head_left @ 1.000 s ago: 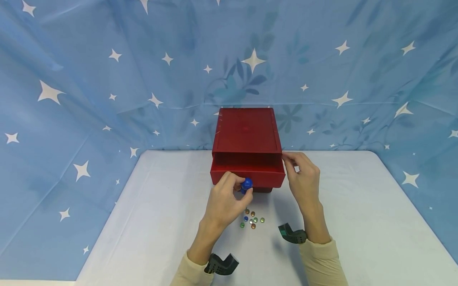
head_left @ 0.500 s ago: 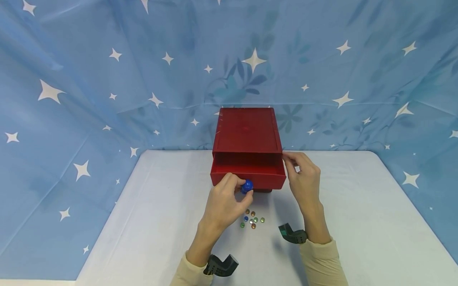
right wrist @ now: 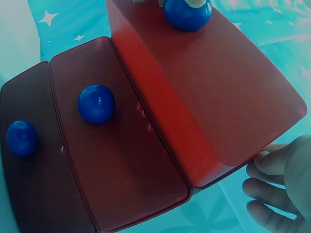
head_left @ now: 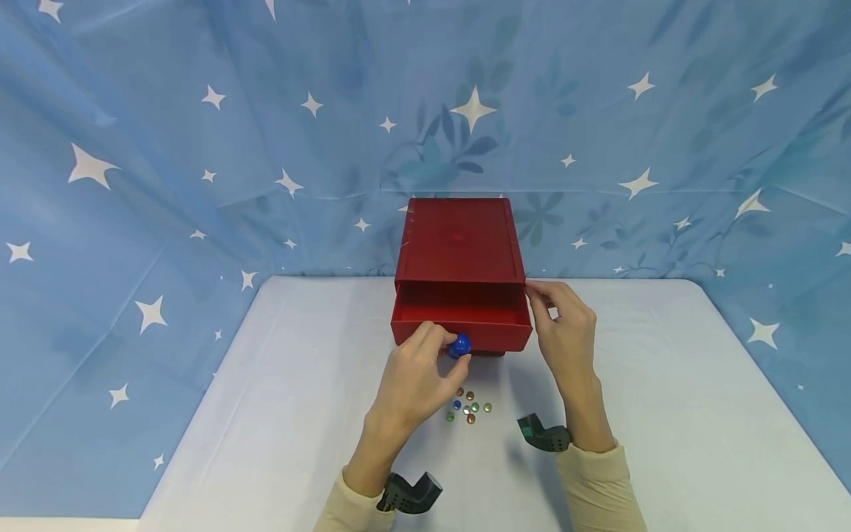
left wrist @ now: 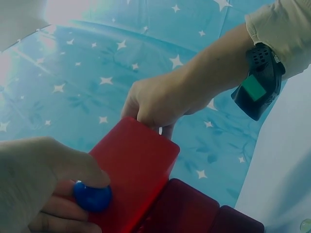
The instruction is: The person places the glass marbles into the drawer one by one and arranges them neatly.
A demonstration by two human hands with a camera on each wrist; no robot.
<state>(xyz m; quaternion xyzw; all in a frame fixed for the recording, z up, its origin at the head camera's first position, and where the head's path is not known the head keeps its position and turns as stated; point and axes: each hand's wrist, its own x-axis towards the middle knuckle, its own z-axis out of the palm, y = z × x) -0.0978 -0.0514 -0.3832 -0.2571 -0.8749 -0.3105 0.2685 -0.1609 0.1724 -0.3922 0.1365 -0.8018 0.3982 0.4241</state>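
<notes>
A red cabinet (head_left: 459, 240) stands at the back of the table with its top drawer (head_left: 501, 338) pulled out. My left hand (head_left: 412, 377) pinches the blue round knob (head_left: 460, 346) on that drawer's front between thumb and fingers. At the cabinet's right side, my right hand (head_left: 566, 332) touches the casing near its front edge with its fingertips. Its other fingers lie loose beside the casing in the right wrist view. Two lower drawers below show their own blue knobs, a middle knob (right wrist: 96, 104) and a bottom knob (right wrist: 22, 139). What I see inside the top drawer is bare red.
Several small glass gems (head_left: 470, 407) in green, amber, blue and clear lie on the white table (head_left: 299, 414) before the cabinet, between my forearms. A blue star-patterned curtain (head_left: 299, 148) hangs directly behind the cabinet and the table's far edge.
The top drawer has slid very slightly further out toward me, with my left hand on its knob. My right hand has stayed at the cabinet's side.
</notes>
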